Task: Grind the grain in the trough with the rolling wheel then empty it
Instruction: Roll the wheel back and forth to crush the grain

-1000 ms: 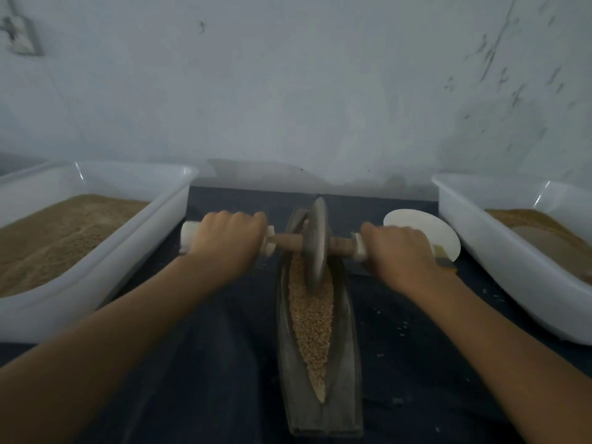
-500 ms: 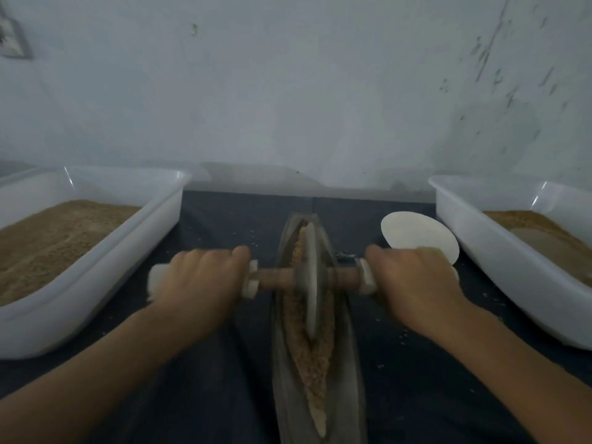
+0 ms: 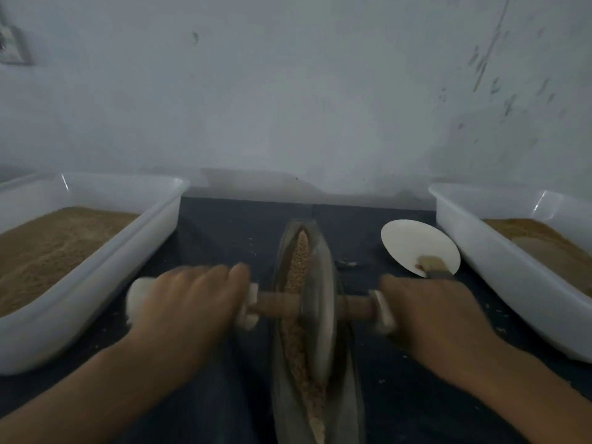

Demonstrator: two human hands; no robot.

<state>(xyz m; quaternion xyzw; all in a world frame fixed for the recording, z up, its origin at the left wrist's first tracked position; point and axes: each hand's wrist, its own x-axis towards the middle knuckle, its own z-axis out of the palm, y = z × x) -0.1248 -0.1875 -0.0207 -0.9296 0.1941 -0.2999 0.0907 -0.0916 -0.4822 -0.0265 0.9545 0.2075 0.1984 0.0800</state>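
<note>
Hands grip rolling wheel's axle over trough.

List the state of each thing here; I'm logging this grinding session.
Left hand: grips the white left handle.
Right hand: grips the right handle.
Grey stone rolling wheel: upright in the trough, mid-length.
Long dark boat-shaped trough: holds tan grain.
White plastic tubs: partly filled.
Round white plate: brush resting on it.
</note>
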